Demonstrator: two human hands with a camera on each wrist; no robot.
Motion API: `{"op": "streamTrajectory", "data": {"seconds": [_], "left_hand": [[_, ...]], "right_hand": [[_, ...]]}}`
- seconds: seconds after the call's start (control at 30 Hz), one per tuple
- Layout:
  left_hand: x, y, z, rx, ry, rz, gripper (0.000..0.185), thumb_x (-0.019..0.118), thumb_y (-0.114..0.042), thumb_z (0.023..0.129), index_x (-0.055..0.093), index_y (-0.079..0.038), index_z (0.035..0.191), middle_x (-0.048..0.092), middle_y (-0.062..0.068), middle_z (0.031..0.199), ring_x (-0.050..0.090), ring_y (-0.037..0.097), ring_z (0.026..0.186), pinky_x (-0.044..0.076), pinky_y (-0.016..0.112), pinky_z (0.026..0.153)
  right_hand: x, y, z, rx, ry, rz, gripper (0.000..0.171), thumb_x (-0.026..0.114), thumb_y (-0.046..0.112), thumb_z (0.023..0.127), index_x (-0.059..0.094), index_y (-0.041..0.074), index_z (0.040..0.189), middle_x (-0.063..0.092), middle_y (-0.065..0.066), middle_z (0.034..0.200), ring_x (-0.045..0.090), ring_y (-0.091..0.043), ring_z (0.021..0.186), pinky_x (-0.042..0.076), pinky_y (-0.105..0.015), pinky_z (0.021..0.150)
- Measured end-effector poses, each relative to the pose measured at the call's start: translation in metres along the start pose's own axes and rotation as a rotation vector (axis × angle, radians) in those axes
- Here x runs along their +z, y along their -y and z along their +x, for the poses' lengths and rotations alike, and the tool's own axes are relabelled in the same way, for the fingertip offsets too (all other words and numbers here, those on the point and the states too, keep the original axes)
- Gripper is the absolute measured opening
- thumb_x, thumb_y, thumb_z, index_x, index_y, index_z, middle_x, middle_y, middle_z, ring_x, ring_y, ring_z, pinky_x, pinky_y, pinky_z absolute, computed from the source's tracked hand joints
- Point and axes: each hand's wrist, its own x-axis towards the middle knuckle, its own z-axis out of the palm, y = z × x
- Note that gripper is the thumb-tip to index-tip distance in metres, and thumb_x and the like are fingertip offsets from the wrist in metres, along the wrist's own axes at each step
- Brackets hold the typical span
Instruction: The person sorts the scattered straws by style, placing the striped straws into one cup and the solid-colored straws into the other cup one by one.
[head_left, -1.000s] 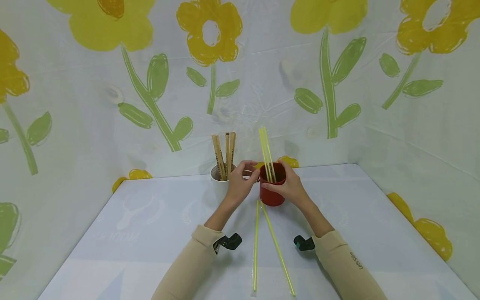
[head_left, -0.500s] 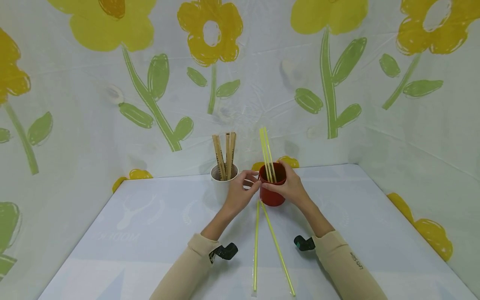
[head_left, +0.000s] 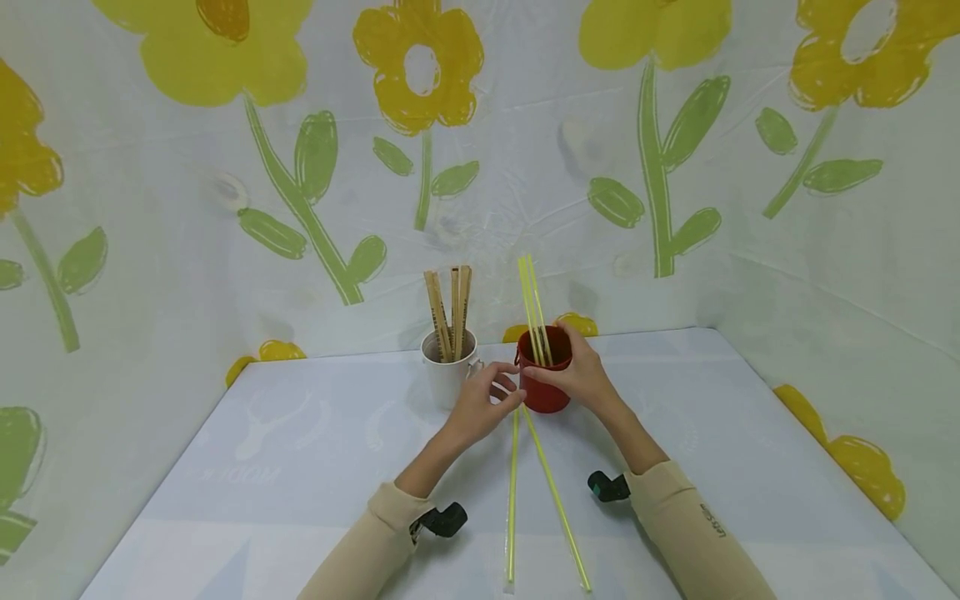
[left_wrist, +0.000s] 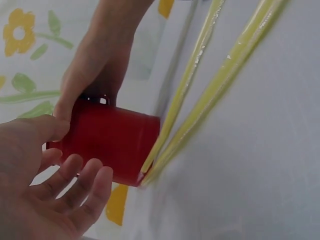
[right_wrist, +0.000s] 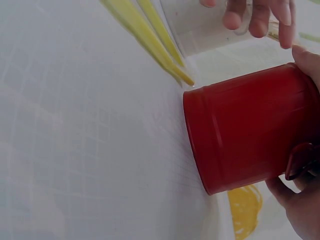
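Observation:
A small red metal bucket (head_left: 546, 392) stands upright on the table with several yellow straws (head_left: 532, 308) leaning inside it. My right hand (head_left: 587, 373) grips this bucket near its rim, thumb at the front and fingers round the far side. Left of the bucket, my left hand (head_left: 486, 405) is held with loosely bent fingers and nothing in them. In the left wrist view the left fingers (left_wrist: 95, 192) overlap the red bucket (left_wrist: 112, 140); whether they touch it I cannot tell. Two yellow straws in clear wrappers (head_left: 513, 500) lie on the table in front of the bucket.
A white bucket (head_left: 442, 379) stands just behind my left hand, holding several brown flat sticks (head_left: 448, 312) with dark print. The pale table (head_left: 300, 475) meets a flower-printed cloth wall (head_left: 510, 167) at its back and sides.
My left hand has moved down and toward me from beside the red bucket's rim, uncovering more of the white bucket. The right hand and the red bucket have stayed in place.

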Motion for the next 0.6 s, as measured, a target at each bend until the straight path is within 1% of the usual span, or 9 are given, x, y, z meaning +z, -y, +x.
{"op": "streamTrajectory", "data": {"seconds": [0.13, 0.2, 0.33, 0.47, 0.53, 0.6], "left_hand": [[-0.001, 0.000, -0.004, -0.005, 0.052, 0.013, 0.037, 0.068, -0.017, 0.092, 0.057, -0.001, 0.124, 0.070, 0.013, 0.097, 0.070, 0.028, 0.085, 0.057, 0.027, 0.076], [-0.001, 0.000, -0.006, -0.019, 0.072, 0.025, 0.038, 0.068, -0.018, 0.092, 0.057, -0.001, 0.124, 0.070, 0.012, 0.097, 0.069, 0.027, 0.084, 0.056, 0.023, 0.073], [0.000, 0.000, -0.009, -0.059, 0.101, 0.061, 0.039, 0.069, -0.020, 0.092, 0.057, -0.002, 0.124, 0.070, 0.010, 0.097, 0.068, 0.023, 0.083, 0.054, 0.020, 0.068], [0.000, -0.001, -0.011, -0.110, 0.132, 0.095, 0.043, 0.070, -0.023, 0.091, 0.056, -0.004, 0.127, 0.068, 0.008, 0.099, 0.066, 0.020, 0.083, 0.053, 0.020, 0.063], [0.000, -0.002, -0.012, -0.144, 0.149, 0.099, 0.045, 0.070, -0.025, 0.091, 0.055, -0.005, 0.129, 0.067, 0.008, 0.100, 0.066, 0.019, 0.082, 0.053, 0.021, 0.060], [0.000, -0.002, -0.012, -0.179, 0.166, 0.103, 0.048, 0.071, -0.026, 0.090, 0.054, -0.006, 0.130, 0.066, 0.007, 0.101, 0.064, 0.018, 0.080, 0.053, 0.022, 0.058]], "right_hand": [[0.000, -0.001, 0.000, -0.001, 0.000, 0.002, 0.097, 0.084, 0.036, 0.076, 0.029, 0.006, 0.150, 0.050, -0.012, 0.140, 0.050, -0.032, 0.127, 0.051, -0.053, 0.098], [0.000, -0.001, 0.000, 0.002, -0.001, 0.004, 0.097, 0.084, 0.036, 0.076, 0.029, 0.007, 0.150, 0.050, -0.012, 0.140, 0.050, -0.032, 0.127, 0.051, -0.054, 0.097], [0.000, 0.000, 0.000, 0.008, -0.002, 0.013, 0.095, 0.084, 0.036, 0.076, 0.031, 0.010, 0.149, 0.051, -0.010, 0.138, 0.051, -0.031, 0.126, 0.051, -0.053, 0.098], [0.000, 0.001, 0.000, -0.002, -0.003, 0.018, 0.095, 0.085, 0.035, 0.076, 0.030, 0.009, 0.149, 0.052, -0.011, 0.138, 0.051, -0.031, 0.126, 0.050, -0.053, 0.098], [0.000, 0.001, 0.000, -0.005, -0.003, 0.017, 0.097, 0.085, 0.034, 0.076, 0.029, 0.006, 0.150, 0.051, -0.012, 0.139, 0.051, -0.032, 0.126, 0.050, -0.054, 0.098], [0.000, 0.002, 0.000, -0.001, -0.002, 0.017, 0.096, 0.085, 0.035, 0.076, 0.030, 0.007, 0.150, 0.051, -0.012, 0.139, 0.051, -0.032, 0.126, 0.050, -0.054, 0.099]]}}
